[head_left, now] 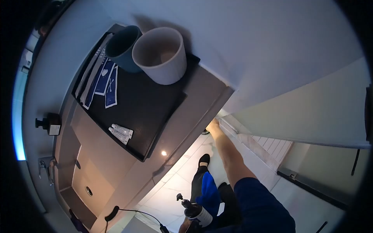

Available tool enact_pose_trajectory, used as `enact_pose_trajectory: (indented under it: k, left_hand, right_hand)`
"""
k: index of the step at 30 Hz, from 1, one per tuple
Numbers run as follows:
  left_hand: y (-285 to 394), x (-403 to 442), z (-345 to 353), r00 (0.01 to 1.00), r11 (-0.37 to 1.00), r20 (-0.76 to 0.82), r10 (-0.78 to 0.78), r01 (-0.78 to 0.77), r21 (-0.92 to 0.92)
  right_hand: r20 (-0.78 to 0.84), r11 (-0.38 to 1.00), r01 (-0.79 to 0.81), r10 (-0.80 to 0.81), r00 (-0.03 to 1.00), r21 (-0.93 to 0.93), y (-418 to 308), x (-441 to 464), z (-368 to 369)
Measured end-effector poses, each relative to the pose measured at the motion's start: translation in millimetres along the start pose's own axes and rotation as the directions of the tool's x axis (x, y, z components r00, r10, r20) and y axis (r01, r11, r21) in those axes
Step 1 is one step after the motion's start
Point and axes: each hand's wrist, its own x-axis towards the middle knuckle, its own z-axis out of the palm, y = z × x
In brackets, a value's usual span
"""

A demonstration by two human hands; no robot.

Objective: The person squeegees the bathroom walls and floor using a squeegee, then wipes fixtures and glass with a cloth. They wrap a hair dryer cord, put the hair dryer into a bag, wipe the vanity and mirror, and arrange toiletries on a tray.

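Observation:
At the bottom of the view my left hand (pixel 184 225) is closed around a dark pump bottle (pixel 201 216) with a white label. A bright blue cloth (pixel 210 190) hangs beside the bottle, in front of my dark trousers; what holds it is hidden. My right arm stretches down past the edge of the counter (pixel 202 99). The right hand (pixel 212 125) is low near the floor, and its fingers are mostly hidden by the counter edge. A small dark rounded thing (pixel 205 132) shows beside it, too little visible to name.
On the counter a black tray (pixel 136 105) carries a white cup (pixel 165 66), a dark green cup (pixel 126 58), blue-and-white packets (pixel 111 87) and small tubes (pixel 121 133). Left are a sink (pixel 103 165), a faucet (pixel 46 171) and a dark dispenser (pixel 53 124). Glass panel (pixel 307 105) stands right.

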Motion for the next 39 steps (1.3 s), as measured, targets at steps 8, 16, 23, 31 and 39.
enact_pose_trajectory:
  k: [8,16,23,31,39]
  left_hand:
    - [-30,11,61,0.994,0.99,0.055,0.093,-0.098,0.099]
    - [-57,-6,230,0.96,0.966,0.107,0.259,-0.259,-0.011]
    - [-78,9,396,0.942,0.969,0.294,0.162,-0.208,0.131]
    - [-55,78,458,0.858,0.888,0.494,0.143,-0.332,0.319]
    - [40,94,490,0.924,0.882,0.254,0.285,-0.356,0.308]
  right_hand:
    - [-0.117,0.986,0.043,-0.025,0.993,0.158,131,-162,10]
    - [-0.161,0.878,-0.127,0.224,0.961,0.461,340,-316,-98]
    - [-0.4,0.867,-0.133,0.351,0.847,0.48,506,-351,-144]
    - [-0.323,0.889,0.093,0.064,0.944,0.448,491,-252,-208]
    - [-0.086,0.922,0.326,-0.315,0.945,0.207,357,-58,-220]
